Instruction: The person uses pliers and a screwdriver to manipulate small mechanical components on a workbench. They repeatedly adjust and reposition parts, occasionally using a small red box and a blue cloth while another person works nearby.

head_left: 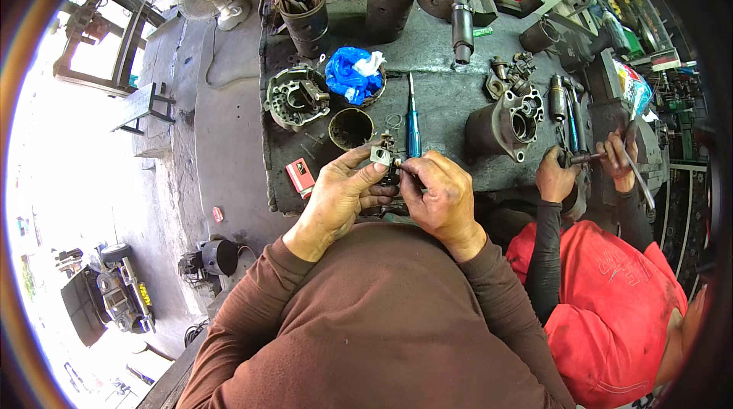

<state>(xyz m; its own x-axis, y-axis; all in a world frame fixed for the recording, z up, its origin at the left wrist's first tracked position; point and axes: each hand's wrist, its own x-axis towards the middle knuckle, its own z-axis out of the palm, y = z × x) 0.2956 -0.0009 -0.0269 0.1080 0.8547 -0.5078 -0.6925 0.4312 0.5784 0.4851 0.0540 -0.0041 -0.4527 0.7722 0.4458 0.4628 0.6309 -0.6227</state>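
Note:
Close in front of my body, my left hand (pixel 340 193) grips a small metal part (pixel 381 155) with a pale square plate that has a round hole, and a darker body below. My right hand (pixel 443 193) pinches at the part's right side, fingertips together; whatever is between them is too small to make out. Just beyond my hands lies a blue-handled screwdriver (pixel 414 130), its tip pointing away. A round can (pixel 351 128) stands to the left of it. Beside the can sits a cast metal housing (pixel 298 97) with several holes.
A red box (pixel 300 176) lies by the bench's left edge. Blue plastic (pixel 354 73) fills a basket. A large cylindrical housing (pixel 500 130) stands to the right. From above hangs a power tool (pixel 462 31). At my right, a co-worker in red (pixel 603 302) handles a metal rod.

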